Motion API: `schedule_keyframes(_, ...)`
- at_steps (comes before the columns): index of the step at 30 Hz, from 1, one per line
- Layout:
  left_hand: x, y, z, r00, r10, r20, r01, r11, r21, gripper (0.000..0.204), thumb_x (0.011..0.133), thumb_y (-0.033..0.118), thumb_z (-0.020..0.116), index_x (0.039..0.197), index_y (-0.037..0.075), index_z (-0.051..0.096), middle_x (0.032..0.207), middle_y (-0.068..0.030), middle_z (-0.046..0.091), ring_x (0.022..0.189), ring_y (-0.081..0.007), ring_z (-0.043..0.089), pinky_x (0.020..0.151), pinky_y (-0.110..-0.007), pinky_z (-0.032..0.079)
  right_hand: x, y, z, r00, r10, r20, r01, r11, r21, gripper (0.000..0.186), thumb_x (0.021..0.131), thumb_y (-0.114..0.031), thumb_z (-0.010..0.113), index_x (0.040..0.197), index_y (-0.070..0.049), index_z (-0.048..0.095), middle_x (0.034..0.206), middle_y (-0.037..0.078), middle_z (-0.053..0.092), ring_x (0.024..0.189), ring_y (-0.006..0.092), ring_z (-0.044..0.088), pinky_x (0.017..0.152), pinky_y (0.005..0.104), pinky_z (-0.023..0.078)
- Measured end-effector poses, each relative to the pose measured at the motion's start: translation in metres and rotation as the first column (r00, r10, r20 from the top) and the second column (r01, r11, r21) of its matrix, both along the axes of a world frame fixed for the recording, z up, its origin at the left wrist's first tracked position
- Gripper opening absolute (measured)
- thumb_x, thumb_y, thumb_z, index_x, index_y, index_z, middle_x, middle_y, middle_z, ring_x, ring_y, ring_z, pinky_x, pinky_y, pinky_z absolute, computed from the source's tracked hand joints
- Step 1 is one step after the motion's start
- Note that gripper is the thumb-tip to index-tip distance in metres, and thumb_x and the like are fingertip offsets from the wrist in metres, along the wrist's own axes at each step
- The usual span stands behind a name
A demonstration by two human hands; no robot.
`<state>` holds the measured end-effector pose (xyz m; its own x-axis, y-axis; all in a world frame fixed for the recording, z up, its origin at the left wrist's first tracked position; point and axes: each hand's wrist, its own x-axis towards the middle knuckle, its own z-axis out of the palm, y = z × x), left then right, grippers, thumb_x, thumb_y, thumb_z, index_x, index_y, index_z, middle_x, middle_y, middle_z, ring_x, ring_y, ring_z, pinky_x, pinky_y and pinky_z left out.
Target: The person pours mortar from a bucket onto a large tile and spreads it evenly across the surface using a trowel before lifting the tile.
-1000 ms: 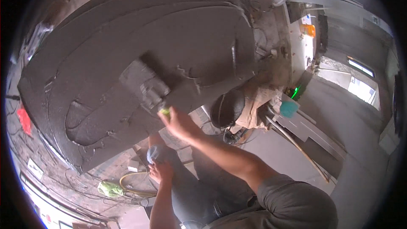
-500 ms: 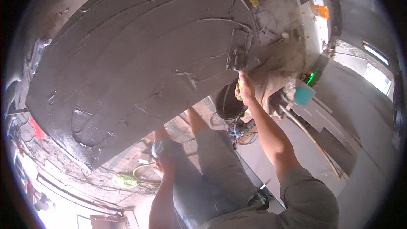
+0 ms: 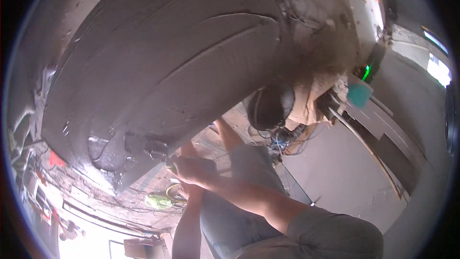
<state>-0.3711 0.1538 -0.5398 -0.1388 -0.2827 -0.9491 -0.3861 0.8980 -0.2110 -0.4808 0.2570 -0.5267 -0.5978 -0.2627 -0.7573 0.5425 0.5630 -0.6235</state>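
Note:
A broad layer of wet grey mortar (image 3: 182, 72) with curved ridges stretches in front of me. My right hand (image 3: 184, 169) is closed around the handle of a finishing trowel (image 3: 155, 147). The trowel's blurred blade lies against the mortar near its lower left edge. Under my right forearm, my left hand (image 3: 188, 190) is beside my knee, its fingers largely hidden. A rectangular smooth mark with shiny wet spots shows left of the blade.
A black bucket (image 3: 269, 109) stands to the right below the mortar's edge, with tangled cables (image 3: 287, 141) under it. Farther right are a teal container (image 3: 358, 96) and a long wooden stick (image 3: 369, 156). A pale green bag (image 3: 158, 201) lies at lower left.
My right hand has swept the trowel from the mortar's right side to its lower left. My right forearm now crosses my lap, above my left hand. The mortar's right part looks smoother.

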Motion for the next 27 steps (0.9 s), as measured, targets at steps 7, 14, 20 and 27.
schedule_keyframes(7,-0.035,0.071,0.018,0.997,-0.075,0.025,0.076,0.996,-0.047,0.088,0.088,0.055,0.060,0.154,0.006,0.028,0.147,-0.0268,0.042,0.130,-0.0420,0.051,0.108,-0.053,0.039,0.019,0.182,-0.051,0.794,0.108,-0.599,0.148,0.920,0.363,0.035,0.097,-0.037,0.061,0.106,-0.004,0.058,0.092,0.019,0.067,0.076,0.0388,0.070,0.067,0.0488,0.056)
schedule_keyframes(14,-0.027,0.055,0.004,0.994,-0.106,0.008,0.107,0.987,-0.124,0.079,0.090,0.046,0.060,0.150,0.003,0.030,0.141,-0.0297,0.045,0.126,-0.0441,0.054,0.106,-0.054,0.040,0.009,0.300,-0.052,0.739,-0.249,-0.625,0.635,0.567,0.525,0.043,0.097,-0.047,0.060,0.104,-0.004,0.056,0.070,0.017,0.065,0.062,0.0414,0.065,0.058,0.0477,0.053)
schedule_keyframes(20,-0.023,0.052,0.000,0.980,-0.181,-0.080,0.165,0.970,-0.176,0.070,0.090,0.046,0.059,0.143,0.005,0.040,0.134,-0.0246,0.051,0.121,-0.0403,0.057,0.105,-0.051,0.042,0.081,0.318,-0.092,0.483,-0.700,-0.527,0.876,0.383,0.294,0.043,0.101,-0.044,0.057,0.115,-0.004,0.056,0.079,0.012,0.059,0.069,0.0273,0.058,0.058,0.0382,0.045)
schedule_keyframes(27,-0.038,0.073,0.005,0.987,-0.163,-0.013,0.159,0.977,-0.142,0.074,0.091,0.043,0.059,0.149,0.006,0.032,0.138,-0.0280,0.048,0.124,-0.0447,0.054,0.106,-0.055,0.038,0.144,0.345,-0.107,0.338,-0.803,-0.491,0.861,0.054,0.505,0.035,0.101,-0.042,0.058,0.112,-0.008,0.057,0.060,-0.001,0.050,0.049,0.0088,0.051,0.045,0.0272,0.041)
